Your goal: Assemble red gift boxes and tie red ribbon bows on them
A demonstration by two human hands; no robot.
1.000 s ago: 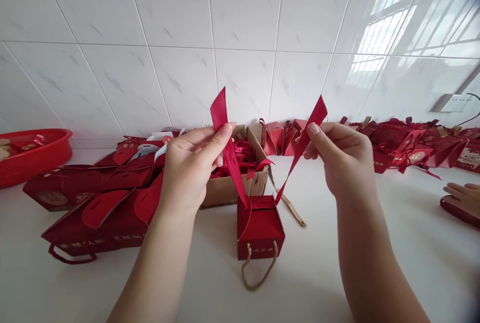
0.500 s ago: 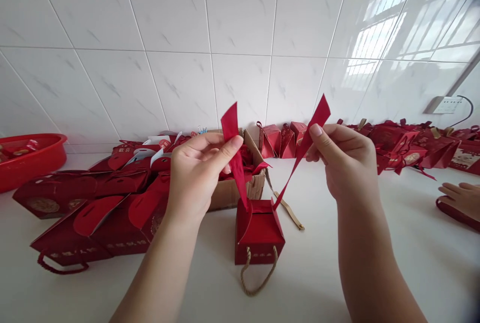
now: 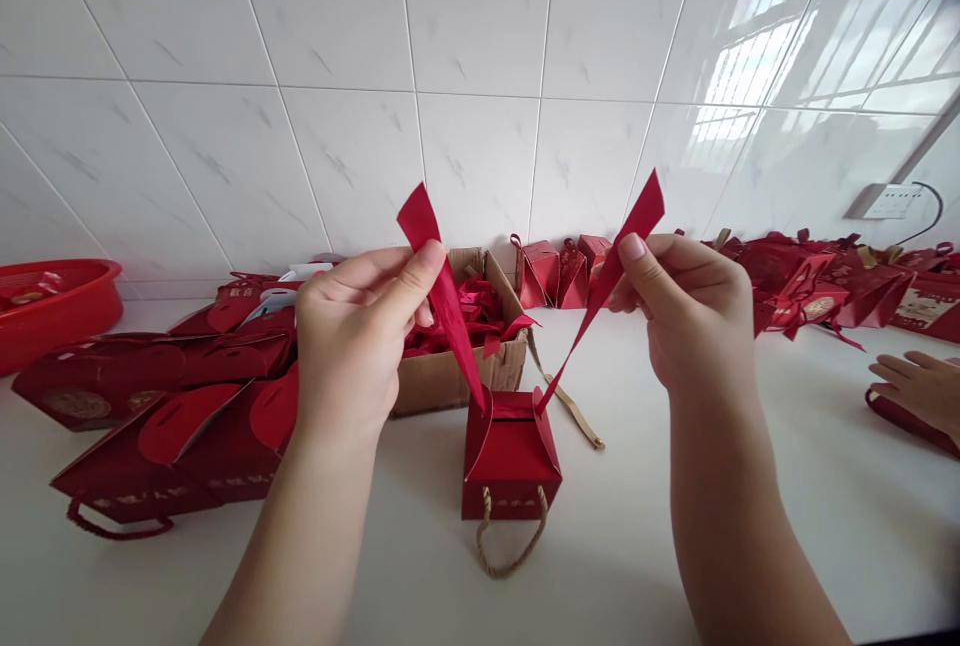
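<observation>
A small red gift box (image 3: pixel 511 466) stands upright on the white table, with a twisted rope handle (image 3: pixel 510 568) hanging at its front. Red ribbon (image 3: pixel 459 331) rises from both sides of the box top in a V. My left hand (image 3: pixel 360 336) pinches one end between thumb and fingers. The other end is pinched in my right hand (image 3: pixel 686 311), level with the left. Both ribbon tips stick up past my fingers. Just behind the box sits an open cardboard box (image 3: pixel 457 381) full of red ribbons.
Several red gift boxes (image 3: pixel 172 456) crowd the left, before a red plastic basin (image 3: pixel 64 311). More boxes line the tiled wall, including a pile (image 3: pixel 810 281) at right. A gold strap (image 3: pixel 574 411) lies nearby. Another person's hand (image 3: pixel 919 386) rests on a red item at the right edge.
My left hand has moved left with its ribbon end, widening the V and showing more of the cardboard box. My right hand has hardly moved. The view has shifted slightly.
</observation>
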